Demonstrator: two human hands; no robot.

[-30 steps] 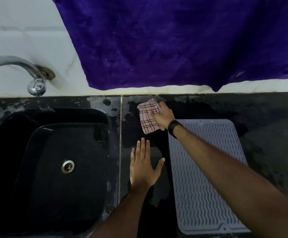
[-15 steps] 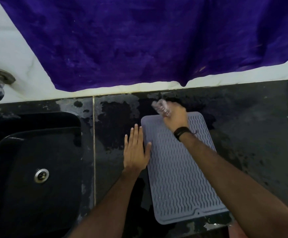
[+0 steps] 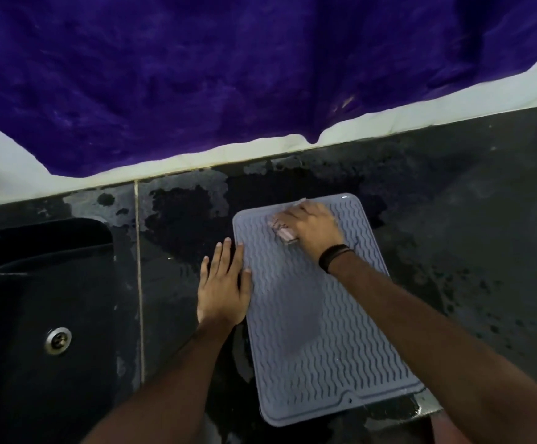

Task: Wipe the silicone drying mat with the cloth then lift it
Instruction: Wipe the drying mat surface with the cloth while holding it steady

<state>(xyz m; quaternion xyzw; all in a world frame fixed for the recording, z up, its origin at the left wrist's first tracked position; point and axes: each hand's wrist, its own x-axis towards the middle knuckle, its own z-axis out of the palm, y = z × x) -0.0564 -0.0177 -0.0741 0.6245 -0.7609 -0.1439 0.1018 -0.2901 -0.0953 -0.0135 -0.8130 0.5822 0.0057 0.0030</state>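
The grey silicone drying mat [image 3: 318, 331] with wavy ridges lies flat on the wet black counter [image 3: 469, 251]. My right hand [image 3: 313, 227], a black band on its wrist, presses the bunched checked cloth [image 3: 283, 230] onto the mat's far end. Most of the cloth is hidden under the fingers and it is blurred. My left hand [image 3: 224, 288] lies flat, fingers spread, at the mat's left edge, with the thumb side touching the mat.
A black sink [image 3: 43, 315] with a steel drain [image 3: 57, 340] sits to the left, past a brass seam in the counter. A purple cloth [image 3: 228, 68] hangs over the white wall behind. The counter's front edge runs just below the mat.
My right hand has carried the cloth from the counter beyond the mat's far-left corner onto the mat's far end. My left hand has come against the mat's left edge. The view has shifted right.
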